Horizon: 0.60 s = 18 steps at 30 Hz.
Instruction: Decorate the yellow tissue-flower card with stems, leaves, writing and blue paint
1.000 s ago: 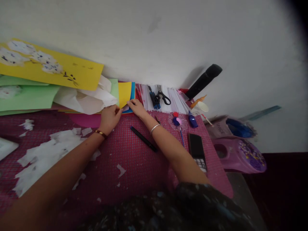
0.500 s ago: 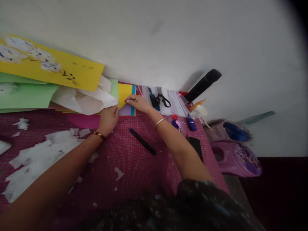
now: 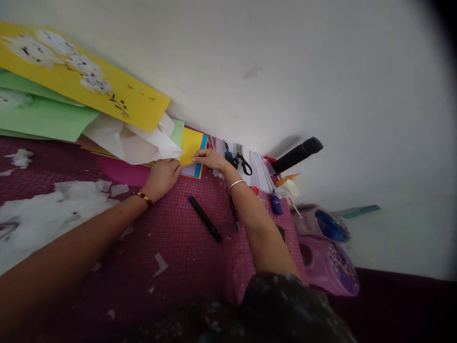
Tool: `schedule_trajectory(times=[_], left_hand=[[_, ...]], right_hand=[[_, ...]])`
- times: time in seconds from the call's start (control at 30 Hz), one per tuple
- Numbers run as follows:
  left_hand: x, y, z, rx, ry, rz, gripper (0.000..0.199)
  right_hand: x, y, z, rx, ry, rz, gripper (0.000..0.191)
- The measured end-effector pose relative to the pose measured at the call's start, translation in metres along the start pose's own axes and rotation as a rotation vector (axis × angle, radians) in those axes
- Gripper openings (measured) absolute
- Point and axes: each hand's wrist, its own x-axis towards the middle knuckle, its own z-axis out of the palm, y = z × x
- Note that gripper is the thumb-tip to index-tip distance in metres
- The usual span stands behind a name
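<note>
A stack of coloured paper lies against the wall, with a yellow sheet (image 3: 191, 140) on top at its right end and blue and lilac sheets showing beneath. My right hand (image 3: 210, 159) pinches the yellow sheet near its right side. My left hand (image 3: 163, 178), fingers closed, grips the same sheet at its front edge; its fingertips are partly hidden. Crumpled white paper (image 3: 134, 143) covers the stack just left of my hands. Above that leans a yellow card (image 3: 143, 102) with white puffy flowers and a drawn stem.
Torn white tissue (image 3: 60, 209) spreads at left beside a magenta paper piece (image 3: 121, 171). A black marker (image 3: 205, 218) and a pen (image 3: 234, 214) lie in front. Scissors (image 3: 243, 163), a blue bottle (image 3: 276, 203) and a black upright object (image 3: 298, 155) stand or lie at right.
The view has shifted, and the pen beside my right forearm has come into sight. Both hands stay at the yellow sheet, with little visible movement.
</note>
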Motion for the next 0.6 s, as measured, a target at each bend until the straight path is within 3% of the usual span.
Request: schedule_trajectory(times=[0.13, 0.3, 0.6], left_hand=[[-0.0005, 0.0006, 0.0004, 0.002, 0.0, 0.001, 0.024], [-0.0002, 0.0001, 0.0022, 0.003, 0.003, -0.007, 0.021], [-0.001, 0.0015, 0.0016, -0.008, 0.003, -0.004, 0.021]], right_hand=[[0.0034, 0.0035, -0.0035, 0.026, -0.052, 0.014, 0.002], [0.0044, 0.0039, -0.0052, 0.016, -0.089, 0.016, 0.007], [0.0005, -0.0024, -0.0018, -0.04, -0.061, 0.021, 0.01]])
